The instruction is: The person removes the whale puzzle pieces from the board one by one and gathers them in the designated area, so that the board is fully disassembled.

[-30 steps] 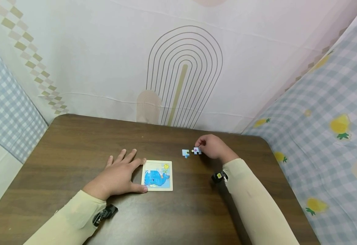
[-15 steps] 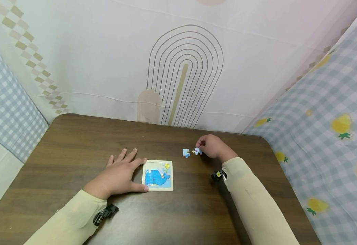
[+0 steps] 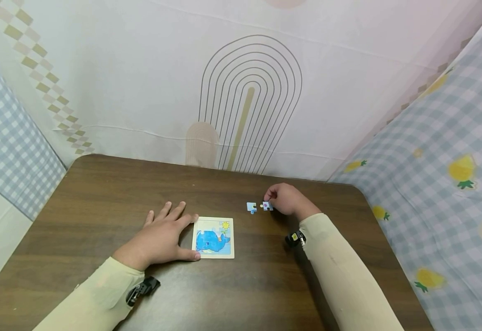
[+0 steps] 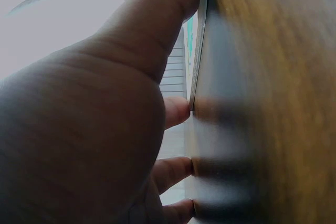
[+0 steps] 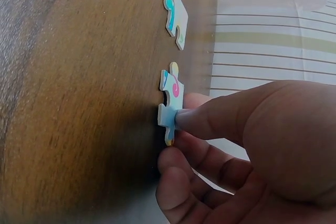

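Left hand (image 3: 158, 241) spread wide, thumb and index fingertip at the 9 o'clock edge of a square, pale-framed puzzle board with a blue whale picture (image 3: 212, 240), which lies flat on the brown wood-grain table (image 3: 224, 294). Right hand (image 3: 286, 200) narrow, at the board's 2 o'clock, pinching a pale-blue jigsaw piece with a pink swirl (image 5: 172, 90). Second pale-blue jigsaw piece (image 3: 251, 207) lies near that one, at its 9 o'clock, not touching.

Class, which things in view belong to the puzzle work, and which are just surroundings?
Puzzle work:
whale puzzle, touched by the left hand
pink-marked piece, pinched by the right hand
loose piece beside it

Surroundings:
brown table
patterned backdrop
checked cloth
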A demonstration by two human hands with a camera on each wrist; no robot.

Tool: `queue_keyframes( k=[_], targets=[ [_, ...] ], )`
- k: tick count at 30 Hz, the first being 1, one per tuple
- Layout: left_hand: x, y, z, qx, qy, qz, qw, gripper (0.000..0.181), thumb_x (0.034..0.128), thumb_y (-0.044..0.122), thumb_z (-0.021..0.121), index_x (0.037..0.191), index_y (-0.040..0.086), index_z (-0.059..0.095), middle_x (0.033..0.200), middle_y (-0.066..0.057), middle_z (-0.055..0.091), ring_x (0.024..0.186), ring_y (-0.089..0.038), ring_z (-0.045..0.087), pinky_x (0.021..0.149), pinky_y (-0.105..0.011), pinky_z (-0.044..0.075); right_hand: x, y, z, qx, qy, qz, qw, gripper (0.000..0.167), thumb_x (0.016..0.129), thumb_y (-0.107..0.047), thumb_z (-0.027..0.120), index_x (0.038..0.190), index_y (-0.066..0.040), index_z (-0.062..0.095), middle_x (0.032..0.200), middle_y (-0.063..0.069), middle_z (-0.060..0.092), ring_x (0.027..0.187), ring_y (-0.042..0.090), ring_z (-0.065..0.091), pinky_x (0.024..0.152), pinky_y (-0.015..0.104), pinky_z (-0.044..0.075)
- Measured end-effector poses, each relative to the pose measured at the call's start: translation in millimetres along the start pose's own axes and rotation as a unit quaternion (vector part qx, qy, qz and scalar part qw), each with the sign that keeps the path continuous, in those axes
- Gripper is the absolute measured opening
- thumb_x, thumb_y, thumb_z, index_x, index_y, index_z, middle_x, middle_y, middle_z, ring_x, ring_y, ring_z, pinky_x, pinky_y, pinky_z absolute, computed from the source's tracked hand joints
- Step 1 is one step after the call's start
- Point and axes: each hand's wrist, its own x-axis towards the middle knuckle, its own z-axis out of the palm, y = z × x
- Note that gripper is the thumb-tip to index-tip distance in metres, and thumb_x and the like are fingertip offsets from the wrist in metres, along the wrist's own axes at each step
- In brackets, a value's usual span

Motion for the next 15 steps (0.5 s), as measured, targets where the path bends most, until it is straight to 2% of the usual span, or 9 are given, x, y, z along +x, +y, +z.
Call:
queue_keyframes(
  k=[15],
  targets=[
    [0.2, -1.2, 1.2, 0.0, 0.006, 0.004, 1.0, 0.11, 0.0801, 0.083, 0.086, 0.17, 0.029, 0.052, 0.186, -0.022, 0.027, 0.171, -0.06, 0.017, 0.124, -0.092, 0.015, 1.3, 1.7, -1.2, -0.006, 0.004, 0.005, 1.0, 0.016, 0.105, -0.005, 0.063, 0.106, -0.011, 0.078, 0.1, 0.005, 0.075, 0.094, 0.021, 0.066, 0.093, 0.043, 0.056]
  ],
)
